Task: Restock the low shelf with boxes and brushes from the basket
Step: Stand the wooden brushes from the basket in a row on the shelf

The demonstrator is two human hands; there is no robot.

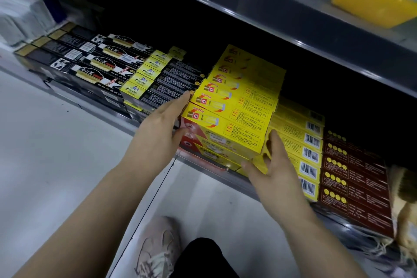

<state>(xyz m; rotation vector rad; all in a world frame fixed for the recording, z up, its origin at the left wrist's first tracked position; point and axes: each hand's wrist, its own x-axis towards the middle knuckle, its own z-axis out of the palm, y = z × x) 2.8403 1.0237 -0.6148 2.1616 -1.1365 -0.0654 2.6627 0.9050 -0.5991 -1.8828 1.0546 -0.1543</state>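
A stack of long yellow boxes (243,101) lies on the low shelf (209,166), sticking out a little over its front edge. My left hand (162,128) presses flat against the stack's left end, fingers straight, thumb on the front face. My right hand (273,165) touches the stack's lower right corner with fingers spread and nearly straight. More yellow boxes with barcodes (304,142) lie lower to the right. The basket is out of view.
Black boxes (85,61) and black-and-yellow boxes (158,79) fill the shelf's left part. Dark red boxes (354,183) lie at the right, with a straw-coloured brush (404,205) beyond. An upper shelf (316,36) overhangs. My shoe (158,246) rests on the pale floor.
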